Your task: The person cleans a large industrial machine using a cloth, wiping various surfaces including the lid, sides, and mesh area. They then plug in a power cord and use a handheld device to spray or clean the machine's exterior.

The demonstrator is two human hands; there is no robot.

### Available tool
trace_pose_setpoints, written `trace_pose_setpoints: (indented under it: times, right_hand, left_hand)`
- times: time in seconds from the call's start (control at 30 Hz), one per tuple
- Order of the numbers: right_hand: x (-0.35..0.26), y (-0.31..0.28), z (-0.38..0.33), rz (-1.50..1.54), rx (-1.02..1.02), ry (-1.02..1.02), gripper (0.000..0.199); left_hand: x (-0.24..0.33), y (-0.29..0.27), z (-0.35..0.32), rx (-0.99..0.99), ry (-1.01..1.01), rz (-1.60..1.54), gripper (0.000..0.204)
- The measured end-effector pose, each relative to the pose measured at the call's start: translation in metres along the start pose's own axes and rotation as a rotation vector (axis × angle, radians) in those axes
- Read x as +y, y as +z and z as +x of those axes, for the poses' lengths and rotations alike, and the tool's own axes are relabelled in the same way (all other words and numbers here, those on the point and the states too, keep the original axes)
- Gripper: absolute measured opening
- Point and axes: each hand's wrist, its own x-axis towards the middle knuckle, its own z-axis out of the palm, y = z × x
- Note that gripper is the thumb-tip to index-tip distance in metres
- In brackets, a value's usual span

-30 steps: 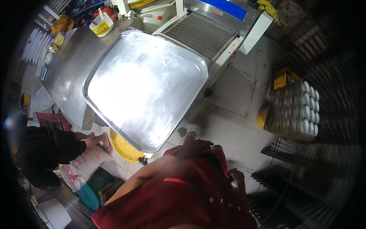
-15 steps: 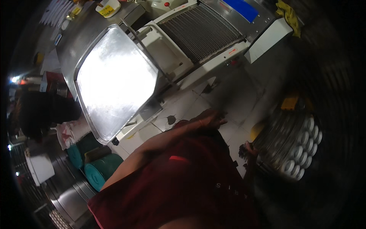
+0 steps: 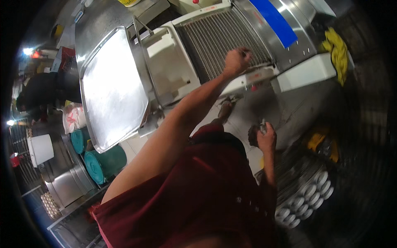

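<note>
"Right of the maroon shirt [image 3: 194, 190], over the floor [image 3: 289, 99]: dark clump [image 3: 253, 136] in the right hand [image 3: 267, 136]. Step?"

"Holding it, I'd judge, with the left hand [image 3: 237, 61] stretched out over the mesh belt [image 3: 213, 39]. Moving on calls for a firm right grip and left fingers clear of the mesh."

"Clump's look?"

"Dark, ragged-edged, pale bit on top. Too blurred to name."

"Fingers?"

"Right ones closed round it. Left ones curled; can't tell if they hold anything or touch the belt."

"Outward?"

"Far side, white-framed machine [image 3: 306, 76] with blue panel [image 3: 276, 22]. Left, shiny metal tray [image 3: 113, 93]. Far right, yellow cloth [image 3: 338, 51]. Near right, white cups [image 3: 310, 191]."
</note>
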Motion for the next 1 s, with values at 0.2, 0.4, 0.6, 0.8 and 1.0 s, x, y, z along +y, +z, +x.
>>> trace_pose_setpoints:
  times: [0.2,0.4,0.6,0.8,1.0]
  right_hand:
    - [-0.103,-0.030,0.095,-0.142,-0.007,-0.231,0.074]
    - [-0.124,-0.023,0.178,-0.368,-0.063,-0.276,0.080]
    - [-0.128,-0.018,0.189,-0.514,-0.133,-0.227,0.087]
    - [-0.141,-0.020,0.190,-0.546,-0.176,-0.224,0.093]
    - [-0.142,-0.018,0.193,-0.559,-0.174,-0.254,0.096]
  left_hand:
    - [-0.056,-0.067,0.162,0.313,-0.036,0.265,0.026]
    - [-0.128,-0.091,0.231,0.275,0.105,0.607,0.028]
    - [-0.116,-0.082,0.236,0.144,0.019,0.776,0.033]
    - [-0.116,-0.108,0.291,-0.163,-0.201,0.700,0.039]
    - [-0.101,-0.111,0.306,-0.263,-0.322,0.697,0.046]
